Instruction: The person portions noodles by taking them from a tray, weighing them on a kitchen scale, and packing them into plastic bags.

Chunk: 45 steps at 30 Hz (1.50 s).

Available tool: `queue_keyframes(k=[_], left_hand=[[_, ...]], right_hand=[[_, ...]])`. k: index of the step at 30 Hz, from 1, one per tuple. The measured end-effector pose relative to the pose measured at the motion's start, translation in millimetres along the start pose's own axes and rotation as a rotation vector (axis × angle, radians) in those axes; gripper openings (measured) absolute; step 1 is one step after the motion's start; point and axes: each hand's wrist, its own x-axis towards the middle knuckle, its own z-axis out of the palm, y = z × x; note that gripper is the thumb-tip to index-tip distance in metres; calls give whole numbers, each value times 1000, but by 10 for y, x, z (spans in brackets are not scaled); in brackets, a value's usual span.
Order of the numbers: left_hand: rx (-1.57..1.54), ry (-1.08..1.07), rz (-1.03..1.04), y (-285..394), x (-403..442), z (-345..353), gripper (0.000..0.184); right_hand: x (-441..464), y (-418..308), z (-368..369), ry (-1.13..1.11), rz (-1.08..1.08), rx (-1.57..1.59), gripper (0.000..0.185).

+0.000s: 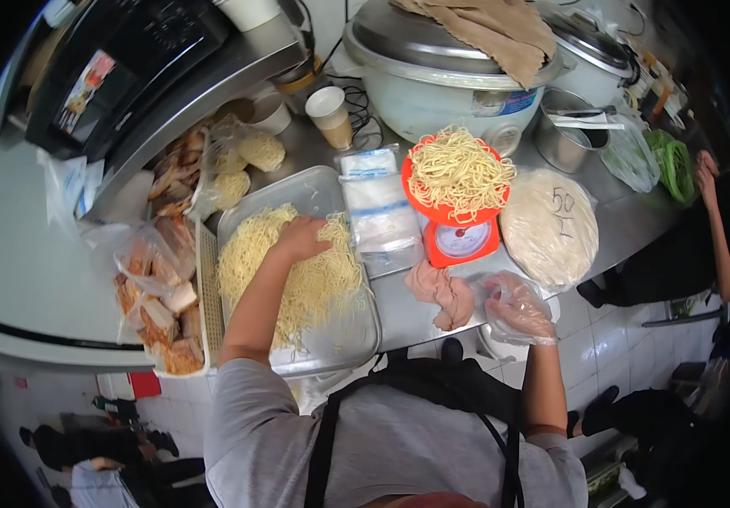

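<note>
My left hand is bare and pressed into a heap of pale yellow noodles, its fingertips sunk among the strands. The noodles lie in a shallow metal tray. Clear plastic covers my right hand, which hovers at the counter's front edge with loosely bent fingers; nothing shows in it. Left of that hand lies a crumpled pink cloth. Behind the cloth stands an orange dial scale, its orange pan piled with more noodles.
Plastic bag packs lie between tray and scale. A round plastic-wrapped stack marked "50" sits to the right. Behind are a large lidded cooker, a paper cup and bagged noodles. A basket borders the tray. People stand nearby.
</note>
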Motion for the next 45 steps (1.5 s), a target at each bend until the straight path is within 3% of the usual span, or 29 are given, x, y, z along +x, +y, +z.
queue_keyframes(k=[4,8,11,14,18,21,22,26,29,32,35,38,41,44,45], left_hand=[[-31,222,-35,-152,-420,19,34],[-215,292,-296,-128,-867,-251,31],[-203,407,-304,-48,-1067,-733,35],[-142,586,-244,-44,-1180,-1281,33],[-46,847,-293,-33,-1267,-2034,32],[-384,687,-353,-13,-1330,-2301,31],[-323,679,-340,8,-1318,-2234,31],[-80,600,-354,-67,-1165,-1448,34],[-284,339,-361,-116,-1093,-842,46],[-355,52,-304,-105,-1193,-588,67],[-231,-95,-241,-317,-1306,-527,77],[-236,52,-315,-542,-1267,-498,80],[-85,-23,-308,-574,-1160,-348,81],[115,-181,-337,-429,-1145,-102,70],[15,-107,-301,-412,-1159,-46,64]], right_hand=[[144,-40,35,-66,-142,-25,31],[269,-176,84,-144,-456,-49,30],[291,-334,138,-315,-335,-129,28],[335,-205,310,-169,-544,-82,23],[280,-59,481,-72,-587,-189,26],[296,-152,545,-37,-623,-314,25],[369,-202,624,-61,-630,-430,25],[605,-352,1183,-117,-482,-498,18],[748,-439,1627,-153,-336,-447,16],[790,-502,1828,-61,-483,-576,14],[827,-558,1987,32,-622,-718,14],[867,-747,2256,176,-606,-567,12],[871,-900,2537,245,-591,-408,12],[859,-853,2612,256,-634,-417,12],[846,-756,2582,304,-673,-524,12]])
